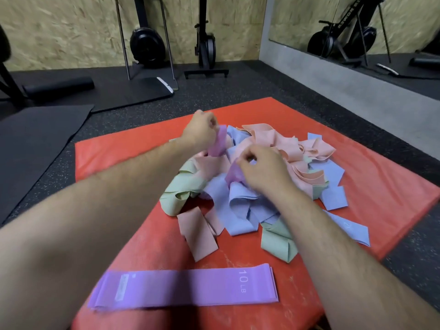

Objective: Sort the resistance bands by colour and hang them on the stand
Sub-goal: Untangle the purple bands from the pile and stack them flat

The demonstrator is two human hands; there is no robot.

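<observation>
Purple stock, item one: we are gripping a purple band (220, 141) in our left hand (202, 129), fingers curled round its upper end, at the far left edge of the pile (292, 148). Item two: our right hand (260, 171) is pinching a purple fold (234, 175) between thumb and fingertips, near the middle of the pile. We are unable to tell whether this fold and the band in the left hand are one loop or two. Item three: a purple stack (185, 288), flattened and marked 10 LB, is lying on the near part of the red mat (114, 153), well apart from the heap. Unsorted: pink bands (200, 232), blue bands (238, 217) and green bands (176, 194), lying tangled over one another at the mat's centre, with a few blue ends trailing off to the right. Stand: we are not finding it with any certainty among the gym equipment (145, 44) at the back wall. Step in hand, as we are judging it: sorting, purple lot, with hanging not yet begun. Next move, by our reckoning: we are needing to lift the purple free of the pink and blue lying around it. That means easing rather than tugging, so the neighbours are not dragged along, then flattening it and laying it squarely on the purple stack.
</observation>
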